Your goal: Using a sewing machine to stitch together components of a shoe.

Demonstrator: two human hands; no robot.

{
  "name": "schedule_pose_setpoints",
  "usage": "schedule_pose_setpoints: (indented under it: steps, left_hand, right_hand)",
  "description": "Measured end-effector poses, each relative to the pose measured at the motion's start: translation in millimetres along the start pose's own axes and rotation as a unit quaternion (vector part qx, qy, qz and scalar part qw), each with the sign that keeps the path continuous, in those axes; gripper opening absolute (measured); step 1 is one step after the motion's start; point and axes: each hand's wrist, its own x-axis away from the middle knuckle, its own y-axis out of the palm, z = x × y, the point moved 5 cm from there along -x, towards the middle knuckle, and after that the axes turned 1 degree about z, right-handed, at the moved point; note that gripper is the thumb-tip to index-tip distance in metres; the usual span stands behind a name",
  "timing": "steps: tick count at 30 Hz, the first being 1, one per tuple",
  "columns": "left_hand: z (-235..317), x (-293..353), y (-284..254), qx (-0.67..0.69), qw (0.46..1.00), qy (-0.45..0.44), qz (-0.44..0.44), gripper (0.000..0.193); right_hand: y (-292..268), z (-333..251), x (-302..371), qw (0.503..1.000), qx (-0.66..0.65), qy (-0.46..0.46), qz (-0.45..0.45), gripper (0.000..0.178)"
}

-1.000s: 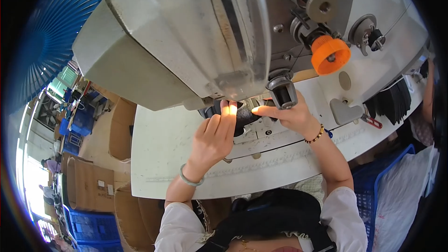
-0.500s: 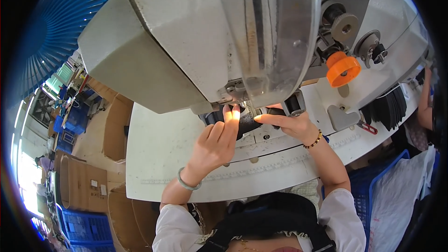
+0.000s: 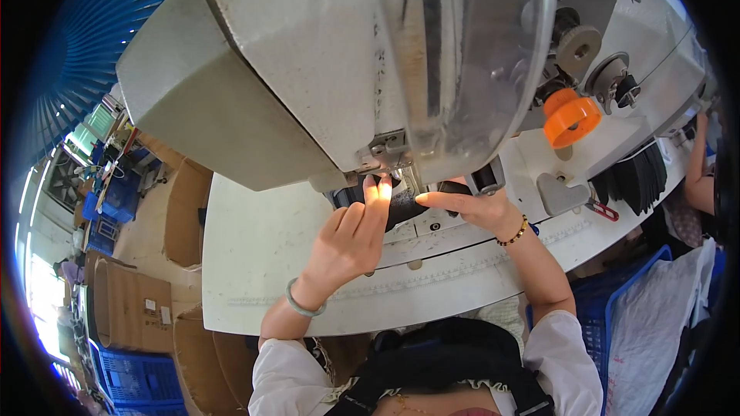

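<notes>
A black fabric piece lies beneath the head of a sewing machine, beside the needle area, where a lamp lights it. My left hand, with a pale bangle at the wrist, holds the fabric's left side; two fingers reach forward, the others are curled, and the thumb is hidden. From the right, my right hand, wearing a beaded bracelet, grips the fabric with one digit stretched toward the needle. Its other fingers are partly hidden behind the machine's parts. The needle tip cannot be made out.
An orange knob sticks out from the machine. Right of it lie a stack of black pieces and red-handled snips on the white table. Cardboard boxes, a blue crate and a blue fan stand left. Another person's arm shows far right.
The view has shifted slightly, so the machine head looms a little larger. Both hands keep nearly the same grip on the black fabric; any movement of the fabric is too small to tell.
</notes>
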Motion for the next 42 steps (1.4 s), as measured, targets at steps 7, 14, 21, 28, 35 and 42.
schedule_pose_setpoints:
  steps: [7,14,21,28,35,42]
  left_hand:
    - [0.0,-0.2,0.7,0.005,1.000,-0.007,-0.015,0.033]
    - [1.0,1.5,2.0,0.009,1.000,-0.006,-0.017,0.031]
    - [1.1,1.4,5.6,0.023,0.999,-0.015,-0.017,0.037]
    - [3.8,5.3,5.8,0.032,0.999,-0.030,-0.023,0.043]
    - [-0.7,5.1,6.9,0.034,0.998,-0.049,-0.001,0.043]
    - [-3.6,1.5,6.3,0.042,0.998,-0.053,-0.013,0.041]
  right_hand:
    - [1.8,-0.2,2.7,1.000,0.000,0.012,0.000,0.032]
    - [1.5,1.4,2.3,1.000,0.003,0.006,0.004,0.032]
    - [2.1,1.9,2.7,1.000,-0.011,0.029,-0.004,0.033]
    - [-1.1,-0.6,2.5,0.999,0.037,0.016,-0.025,0.031]
    - [2.9,1.6,4.8,0.999,-0.022,0.043,-0.014,0.032]
    - [3.9,3.4,4.2,0.998,0.023,0.043,-0.045,0.032]
